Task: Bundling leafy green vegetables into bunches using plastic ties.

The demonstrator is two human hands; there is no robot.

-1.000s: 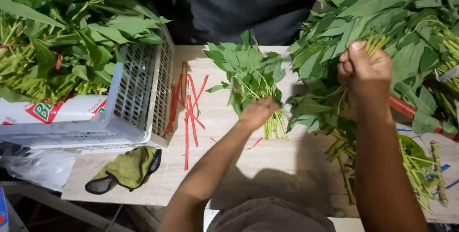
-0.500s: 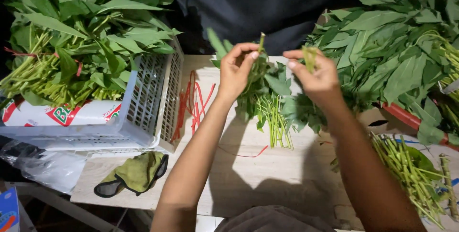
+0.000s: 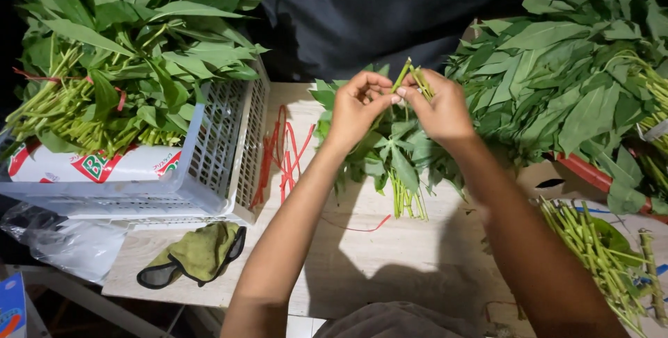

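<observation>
Both hands have drawn together since half a second ago, meeting over the small bunch of greens [image 3: 396,164] on the wooden table [image 3: 390,261]. Two big leafy heaps flank it: one in the white plastic crate [image 3: 223,150], one pile of greens [image 3: 577,87] at right. Several red ties [image 3: 282,157] lie beside one olive cloth [image 3: 202,251]. Left hand [image 3: 356,107] and right hand [image 3: 437,107] pinch a few thin stems [image 3: 410,75], fingers closed, fingertips touching.
</observation>
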